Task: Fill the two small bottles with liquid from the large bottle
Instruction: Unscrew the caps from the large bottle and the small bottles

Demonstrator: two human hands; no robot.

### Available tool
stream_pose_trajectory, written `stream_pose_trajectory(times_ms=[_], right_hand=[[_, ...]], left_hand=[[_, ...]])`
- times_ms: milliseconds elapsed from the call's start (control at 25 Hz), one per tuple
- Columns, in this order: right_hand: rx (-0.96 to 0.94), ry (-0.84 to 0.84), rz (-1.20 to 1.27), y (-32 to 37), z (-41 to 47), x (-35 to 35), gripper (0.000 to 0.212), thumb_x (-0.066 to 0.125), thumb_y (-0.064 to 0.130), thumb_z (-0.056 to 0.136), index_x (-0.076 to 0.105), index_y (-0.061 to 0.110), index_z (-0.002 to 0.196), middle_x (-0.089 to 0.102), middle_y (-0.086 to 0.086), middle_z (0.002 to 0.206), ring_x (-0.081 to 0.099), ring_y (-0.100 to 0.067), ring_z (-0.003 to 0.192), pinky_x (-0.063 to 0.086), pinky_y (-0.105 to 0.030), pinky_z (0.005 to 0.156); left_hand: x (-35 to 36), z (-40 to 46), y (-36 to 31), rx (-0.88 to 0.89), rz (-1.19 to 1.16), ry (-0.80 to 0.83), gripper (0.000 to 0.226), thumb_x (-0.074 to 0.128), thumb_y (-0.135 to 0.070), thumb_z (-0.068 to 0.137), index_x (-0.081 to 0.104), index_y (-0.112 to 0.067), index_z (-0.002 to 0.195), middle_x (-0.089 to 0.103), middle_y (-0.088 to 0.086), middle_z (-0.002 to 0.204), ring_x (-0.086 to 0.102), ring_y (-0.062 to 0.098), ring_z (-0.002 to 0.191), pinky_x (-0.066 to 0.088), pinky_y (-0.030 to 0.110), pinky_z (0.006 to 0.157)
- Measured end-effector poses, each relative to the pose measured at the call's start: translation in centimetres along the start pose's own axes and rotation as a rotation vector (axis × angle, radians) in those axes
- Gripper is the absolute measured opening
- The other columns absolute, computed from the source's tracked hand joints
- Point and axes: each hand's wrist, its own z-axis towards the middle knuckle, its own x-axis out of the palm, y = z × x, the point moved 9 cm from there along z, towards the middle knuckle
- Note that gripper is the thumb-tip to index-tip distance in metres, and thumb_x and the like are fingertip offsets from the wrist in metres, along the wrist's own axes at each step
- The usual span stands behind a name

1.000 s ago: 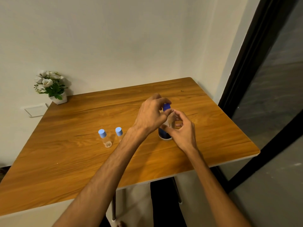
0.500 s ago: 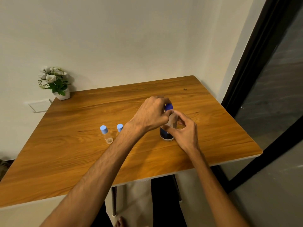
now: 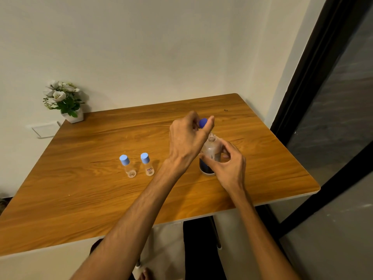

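Left hand (image 3: 188,138): pinches blue cap (image 3: 202,122), lifted off.
Right hand (image 3: 228,162): grips large bottle (image 3: 211,153) mid-body.
Handling: probably light, slippery plastic.

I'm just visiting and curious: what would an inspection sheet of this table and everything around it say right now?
Surface: wooden table, bare apart from the items below.
Job's things: large bottle upright, neck open, dark liquid low in it; its dark blue cap lifted clear. Left small bottle and right small bottle stand side by side, apart, light blue caps on, apparently empty.
Clutter: potted white flowers at the far left corner.
Hands: left hand pinches the cap above the bottle; right hand grips the large bottle's body.
Cables: nothing seen.
Surroundings: pale wall, wall plate on the left, dark-framed glass door on the right.
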Motion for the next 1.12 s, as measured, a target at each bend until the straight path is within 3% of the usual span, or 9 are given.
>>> stream_pose_trajectory(times_ms=[120, 240, 360, 480, 640, 760, 840, 1000, 1120], right_hand=[[0.002, -0.064, -0.028, -0.8, 0.1, -2.0, 0.076, 0.095, 0.047, 0.069, 0.068, 0.02, 0.136, 0.072, 0.003, 0.128, 0.066, -0.011, 0.109, 0.062, -0.034, 0.084], [0.018, -0.083, -0.036, -1.3, 0.2, -3.1, 0.076, 0.095, 0.044, 0.071, 0.066, 0.021, 0.137, 0.071, 0.004, 0.13, 0.066, -0.01, 0.111, 0.063, -0.036, 0.085], [0.029, -0.057, -0.055, -1.7, 0.0, -3.1, 0.084, 0.095, 0.043, 0.071, 0.06, 0.022, 0.144, 0.068, 0.003, 0.136, 0.064, -0.008, 0.115, 0.063, -0.034, 0.087], [0.058, -0.095, -0.057, -1.9, -1.4, -3.9, 0.096, 0.095, 0.045, 0.071, 0.052, 0.021, 0.153, 0.063, 0.002, 0.144, 0.06, -0.007, 0.122, 0.058, -0.026, 0.09], [-0.074, -0.284, -0.006, 0.7, -4.6, -6.0, 0.051, 0.088, 0.026, 0.083, 0.07, 0.014, 0.129, 0.073, 0.001, 0.123, 0.068, -0.008, 0.108, 0.058, -0.023, 0.081], [-0.127, -0.266, 0.085, 2.5, -5.8, -4.4, 0.016, 0.079, 0.014, 0.09, 0.079, 0.014, 0.106, 0.077, 0.003, 0.098, 0.072, -0.011, 0.084, 0.06, -0.029, 0.067], [-0.086, -0.19, 0.142, 2.7, -5.9, -1.9, 0.011, 0.079, 0.009, 0.091, 0.081, 0.015, 0.1, 0.077, 0.006, 0.086, 0.072, -0.01, 0.074, 0.058, -0.026, 0.063], [-0.01, 0.078, 0.112, 3.4, -6.0, 5.0, 0.018, 0.08, 0.011, 0.09, 0.08, 0.018, 0.107, 0.078, 0.011, 0.091, 0.072, -0.006, 0.076, 0.061, -0.026, 0.067], [0.039, 0.334, 0.0, 4.0, -5.9, 11.4, 0.045, 0.085, 0.029, 0.086, 0.071, 0.028, 0.129, 0.075, 0.017, 0.114, 0.071, 0.001, 0.086, 0.061, -0.025, 0.075]], left_hand=[[0.5, -0.7, 4.0, -0.23, -0.322, -0.087, 0.026, 0.073, -0.046, 0.095, 0.07, -0.02, 0.092, 0.07, 0.0, 0.078, 0.068, 0.019, 0.069, 0.058, 0.033, 0.061], [4.0, -2.1, 7.8, -0.272, -0.057, 0.11, 0.022, 0.077, -0.036, 0.091, 0.074, -0.019, 0.105, 0.073, -0.003, 0.093, 0.067, 0.011, 0.078, 0.059, 0.032, 0.071], [8.2, -3.8, 10.0, -0.249, 0.182, 0.391, 0.022, 0.076, -0.034, 0.086, 0.076, -0.02, 0.103, 0.076, 0.0, 0.096, 0.069, 0.016, 0.084, 0.062, 0.036, 0.077], [9.6, -4.4, 10.2, -0.201, 0.296, 0.473, 0.029, 0.074, -0.04, 0.087, 0.076, -0.02, 0.107, 0.072, 0.004, 0.107, 0.066, 0.023, 0.099, 0.06, 0.041, 0.086], [9.1, -5.4, 10.5, -0.19, 0.281, 0.465, 0.046, 0.073, -0.05, 0.087, 0.072, -0.018, 0.121, 0.067, 0.005, 0.118, 0.062, 0.025, 0.11, 0.056, 0.041, 0.092], [6.4, -6.8, 9.9, -0.208, 0.172, 0.397, 0.048, 0.072, -0.045, 0.088, 0.069, -0.018, 0.128, 0.064, 0.001, 0.116, 0.06, 0.021, 0.107, 0.054, 0.037, 0.088], [2.9, -7.4, 8.8, -0.122, 0.139, 0.228, 0.032, 0.072, -0.032, 0.089, 0.074, -0.016, 0.116, 0.063, -0.001, 0.102, 0.06, 0.018, 0.096, 0.052, 0.036, 0.08], [-5.4, -8.4, 8.2, 0.017, 0.157, -0.106, 0.018, 0.066, -0.02, 0.084, 0.077, -0.012, 0.096, 0.063, 0.004, 0.091, 0.062, 0.024, 0.088, 0.05, 0.039, 0.073], [-9.7, -7.7, 10.5, -0.005, 0.307, -0.132, 0.022, 0.067, -0.02, 0.085, 0.076, -0.01, 0.103, 0.063, 0.009, 0.1, 0.06, 0.027, 0.096, 0.05, 0.041, 0.079]])
